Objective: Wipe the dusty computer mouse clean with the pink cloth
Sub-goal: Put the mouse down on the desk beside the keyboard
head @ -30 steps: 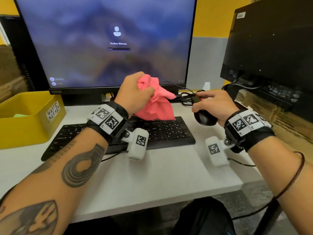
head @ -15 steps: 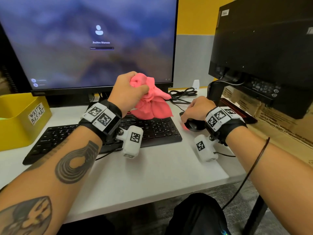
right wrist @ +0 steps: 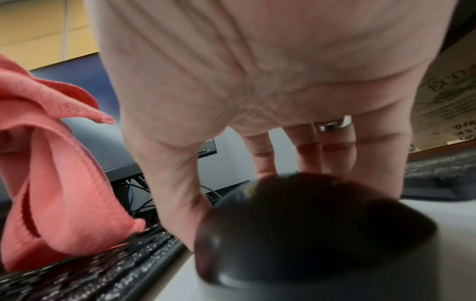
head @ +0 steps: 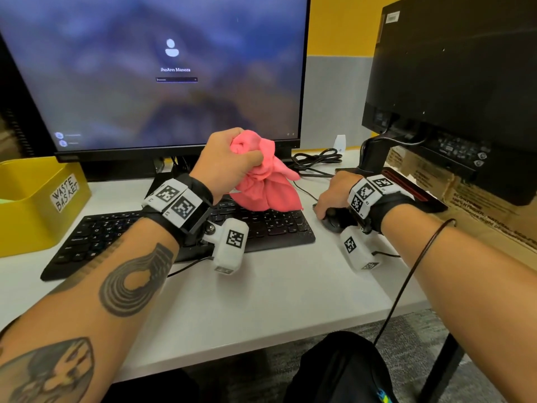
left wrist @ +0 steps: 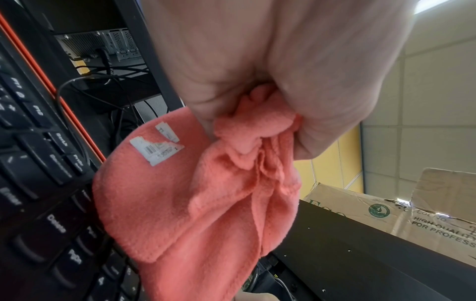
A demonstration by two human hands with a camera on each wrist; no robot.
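My left hand [head: 247, 159] hovers above the keyboard and grips a bunched pink cloth [head: 268, 190], which hangs down from the fist. In the left wrist view the cloth [left wrist: 193, 203] shows a torn white sticker. To the right of the keyboard a black computer mouse [head: 337, 221] sits on the white desk [head: 276, 301]. My right hand [head: 331, 196] holds it, mostly covering it. The right wrist view shows the mouse [right wrist: 309, 224] with my thumb on its left side and my fingers [right wrist: 335, 154] draped over its front. Cloth and mouse are apart.
A black keyboard [head: 270, 228] lies under the cloth. Behind stands a lit monitor [head: 162, 68]; a second monitor's back [head: 450, 82] and cardboard boxes [head: 479, 205] crowd the right. A yellow waste basket [head: 37, 199] sits left, and cables [head: 316, 158] lie behind the mouse.
My right hand has lowered the mouse from mid-air down onto the desk beside the keyboard. The left hand keeps the cloth above the keyboard, barely moved.
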